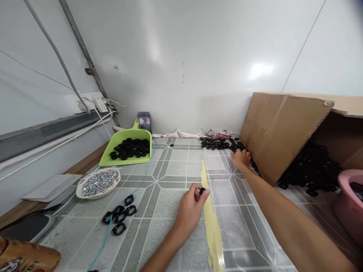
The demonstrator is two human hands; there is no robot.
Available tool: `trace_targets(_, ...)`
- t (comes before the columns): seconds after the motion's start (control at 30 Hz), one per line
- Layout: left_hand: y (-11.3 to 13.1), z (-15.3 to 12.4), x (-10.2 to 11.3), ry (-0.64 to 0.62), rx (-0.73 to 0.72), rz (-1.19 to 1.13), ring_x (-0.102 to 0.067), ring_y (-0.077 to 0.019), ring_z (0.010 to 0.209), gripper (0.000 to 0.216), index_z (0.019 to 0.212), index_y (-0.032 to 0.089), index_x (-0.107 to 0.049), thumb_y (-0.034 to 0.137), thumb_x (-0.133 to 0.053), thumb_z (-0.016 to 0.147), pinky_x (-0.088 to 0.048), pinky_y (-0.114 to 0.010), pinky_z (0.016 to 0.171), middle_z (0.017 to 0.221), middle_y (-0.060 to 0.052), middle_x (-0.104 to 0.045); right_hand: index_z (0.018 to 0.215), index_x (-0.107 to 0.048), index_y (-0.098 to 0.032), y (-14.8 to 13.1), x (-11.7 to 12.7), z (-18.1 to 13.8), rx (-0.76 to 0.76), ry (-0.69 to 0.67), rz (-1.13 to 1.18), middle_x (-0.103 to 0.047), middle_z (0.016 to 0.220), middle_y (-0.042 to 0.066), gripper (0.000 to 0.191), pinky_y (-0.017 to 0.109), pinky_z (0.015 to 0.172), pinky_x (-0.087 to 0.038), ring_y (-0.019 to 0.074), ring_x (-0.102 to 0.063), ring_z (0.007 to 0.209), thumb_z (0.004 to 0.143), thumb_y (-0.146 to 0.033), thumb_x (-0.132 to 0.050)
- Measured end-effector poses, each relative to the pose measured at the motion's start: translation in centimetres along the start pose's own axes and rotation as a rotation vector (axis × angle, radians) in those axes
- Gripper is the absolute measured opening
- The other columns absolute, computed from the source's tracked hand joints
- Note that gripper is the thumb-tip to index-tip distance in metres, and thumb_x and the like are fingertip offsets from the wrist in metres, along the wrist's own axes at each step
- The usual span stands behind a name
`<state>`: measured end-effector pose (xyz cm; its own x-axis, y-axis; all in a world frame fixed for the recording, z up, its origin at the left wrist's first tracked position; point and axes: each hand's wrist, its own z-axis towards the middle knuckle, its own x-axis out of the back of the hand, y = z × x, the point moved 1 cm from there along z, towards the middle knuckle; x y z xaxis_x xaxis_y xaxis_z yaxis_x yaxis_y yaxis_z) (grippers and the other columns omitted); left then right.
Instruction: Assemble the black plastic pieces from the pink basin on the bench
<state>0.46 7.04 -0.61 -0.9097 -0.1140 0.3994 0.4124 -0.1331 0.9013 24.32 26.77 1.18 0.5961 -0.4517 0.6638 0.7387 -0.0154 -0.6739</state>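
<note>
Between the thumb and fingers of my left hand (190, 206) is a small black plastic ring (202, 191), held above the table beside a yellow tape strip (211, 226). My right hand (240, 158) reaches forward to a pile of small black parts (217, 144) at the foot of the wall, close to the cardboard box. Its fingers are curled down at the right end of the pile; what they grip is hidden. Several loose black rings (120, 216) lie on the tile-patterned table top to the left.
A green dustpan (124, 162) holds black rings. Near it stands a white dish (80, 192) of small shiny metal pieces. A tipped cardboard box (279, 132) spills black parts at right, beside a pink tub (344, 204). A thin blue cord (106, 238) crosses the table; a brown can (31, 257) sits front left.
</note>
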Motion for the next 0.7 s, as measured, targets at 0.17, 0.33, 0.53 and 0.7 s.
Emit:
trace_targets(0.17,-0.4,0.0,0.1,0.072,0.000,-0.048,-0.059,-0.0200,0.083,0.027,0.113,0.024,-0.060,0.043,-0.057,0.094,-0.047,-0.032,0.077,0.092,-0.002,-0.065,0.127,-0.060,-0.017,-1.1,-0.9,0.3,-0.055,-0.045,0.185,-0.059,0.130,0.011,0.031,0.045,0.093,-0.054,0.0236,-0.063,0.110,0.101,-0.032,-0.059)
trace_targets(0.33,-0.2,-0.4,0.1,0.062,-0.043,-0.094,-0.062,-0.0205,0.089,0.026,0.115,0.025,-0.058,0.034,-0.060,0.092,-0.049,-0.033,0.080,0.102,-0.004,-0.067,0.107,-0.065,-0.013,-2.5,0.8,-7.3,-0.052,-0.220,0.456,-0.069,0.099,0.007,0.026,0.037,0.081,-0.056,0.0203,-0.067,0.089,0.094,-0.035,-0.067)
trace_targets(0.53,1.1,-1.4,0.1,0.010,-0.191,-0.007,-0.063,-0.0218,0.097,0.021,0.111,0.025,-0.059,0.025,-0.062,0.090,-0.049,-0.034,0.084,0.105,-0.004,-0.068,0.102,-0.069,-0.019,-2.1,4.9,-20.0,0.010,-0.477,0.673,-0.072,0.094,0.007,0.035,0.034,0.080,-0.053,0.0235,-0.067,0.087,0.083,-0.048,-0.073)
trace_targets(0.7,2.1,-2.4,0.0,-0.138,-0.341,0.131,-0.062,-0.0226,0.097,0.017,0.108,0.026,-0.061,0.022,-0.062,0.092,-0.049,-0.036,0.087,0.103,-0.003,-0.067,0.113,-0.069,-0.020,-2.0,5.7,-20.9,0.006,-0.541,0.781,-0.071,0.106,0.010,0.042,0.040,0.090,-0.050,0.0275,-0.065,0.101,0.084,-0.050,-0.072)
